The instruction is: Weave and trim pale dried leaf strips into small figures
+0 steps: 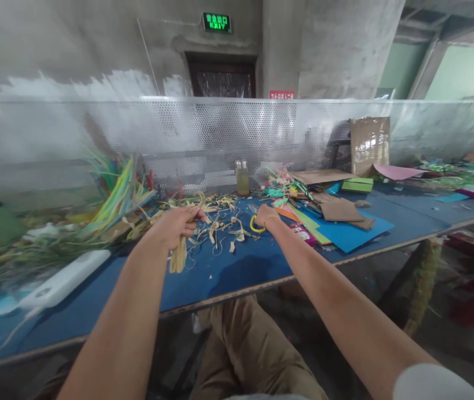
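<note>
My left hand (pixel 181 225) is closed on a pale, dried husk-like strip (pixel 177 261), whose wide end hangs below my fingers over the blue table. To the right, my right hand (pixel 267 214) is closed at a pair of scissors with a yellow handle (pixel 254 225). The blades point away from me and are hard to make out. Between my hands lie loose husk scraps (pixel 216 225) and thin curled shreds. The hands are apart from each other.
A bottle (pixel 242 179) stands by the perforated metal screen (pixel 220 128). On the right are cardboard pieces (pixel 341 208) and blue paper (pixel 359 233). Bundled coloured strips (pixel 116 200) and a white power strip-like device (pixel 66 278) lie left. The table's front edge runs above my legs.
</note>
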The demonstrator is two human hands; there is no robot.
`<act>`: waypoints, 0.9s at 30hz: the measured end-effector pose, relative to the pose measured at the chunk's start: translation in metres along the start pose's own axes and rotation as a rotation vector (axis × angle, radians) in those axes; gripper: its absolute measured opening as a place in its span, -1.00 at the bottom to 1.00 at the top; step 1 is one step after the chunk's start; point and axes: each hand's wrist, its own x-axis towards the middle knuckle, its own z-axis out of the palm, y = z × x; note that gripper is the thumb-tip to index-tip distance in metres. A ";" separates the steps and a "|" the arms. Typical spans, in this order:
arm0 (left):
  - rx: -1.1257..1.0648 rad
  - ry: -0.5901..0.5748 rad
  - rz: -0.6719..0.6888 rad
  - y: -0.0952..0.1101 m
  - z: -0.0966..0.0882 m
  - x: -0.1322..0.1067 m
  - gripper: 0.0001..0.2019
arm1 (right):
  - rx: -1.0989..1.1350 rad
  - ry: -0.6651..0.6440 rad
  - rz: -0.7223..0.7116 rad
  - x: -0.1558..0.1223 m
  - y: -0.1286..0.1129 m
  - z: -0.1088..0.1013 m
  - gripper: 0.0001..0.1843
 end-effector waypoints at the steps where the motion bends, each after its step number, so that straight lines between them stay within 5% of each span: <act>1: 0.000 -0.012 -0.013 -0.001 0.001 0.002 -0.77 | -0.035 0.018 0.024 0.001 0.001 0.001 -0.49; 5: 0.011 -0.076 -0.031 -0.007 0.000 0.016 -0.75 | -0.153 0.179 0.078 0.001 -0.004 -0.003 -0.70; 8: 0.044 -0.108 -0.021 -0.012 -0.001 0.029 -0.71 | 0.028 0.273 -0.163 -0.004 -0.022 -0.005 -0.72; 11: 0.056 -0.126 -0.023 -0.014 0.001 0.042 -0.70 | 0.576 -0.010 -0.463 -0.010 -0.049 0.003 -0.53; 14: 0.049 -0.124 -0.035 -0.012 0.001 0.052 -0.69 | 0.888 -0.256 -0.557 -0.009 -0.070 0.013 -0.60; 18: 0.062 -0.100 -0.051 -0.010 -0.005 0.066 -0.70 | 0.921 -0.184 -0.549 0.007 -0.075 0.014 -0.89; 22: 0.006 -0.074 -0.052 -0.013 -0.008 0.081 -0.73 | 1.059 0.006 -0.463 0.020 -0.068 0.013 -0.83; 27: -0.043 -0.144 -0.064 -0.023 0.009 0.087 -0.71 | 1.296 -0.178 -0.503 0.019 -0.059 0.024 -0.71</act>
